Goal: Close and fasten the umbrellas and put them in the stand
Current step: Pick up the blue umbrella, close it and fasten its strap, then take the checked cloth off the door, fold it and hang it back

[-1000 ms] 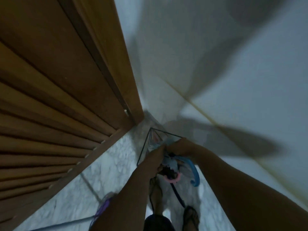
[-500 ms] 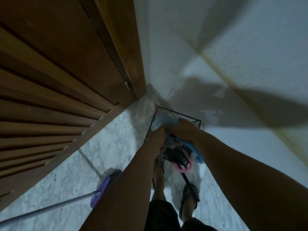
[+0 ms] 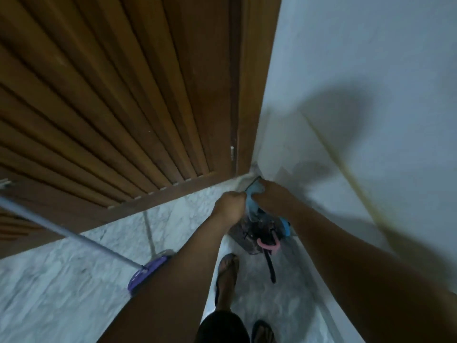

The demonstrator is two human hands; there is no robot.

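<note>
A black wire umbrella stand [image 3: 243,240] sits on the floor in the corner between the door and the wall. A light blue umbrella [image 3: 252,203] sticks up out of it, its blue hooked handle [image 3: 286,226] showing below my right forearm. My left hand [image 3: 228,205] is closed on the blue fabric from the left. My right hand [image 3: 268,198] grips the same fabric from the right, touching the left. A pink hooked handle [image 3: 268,246] and a black strap [image 3: 269,267] hang from other umbrellas in the stand.
A slatted wooden door [image 3: 123,107] fills the left. A white wall [image 3: 358,95] is on the right. A purple mop head [image 3: 146,272] with a grey pole [image 3: 61,230] lies on the marble floor [image 3: 74,280] by my left arm. My sandalled feet [image 3: 226,271] stand beside the stand.
The view has swung so the door looks more upright. Both hands stay on the blue umbrella at the stand, now bunched closer together on its fabric.
</note>
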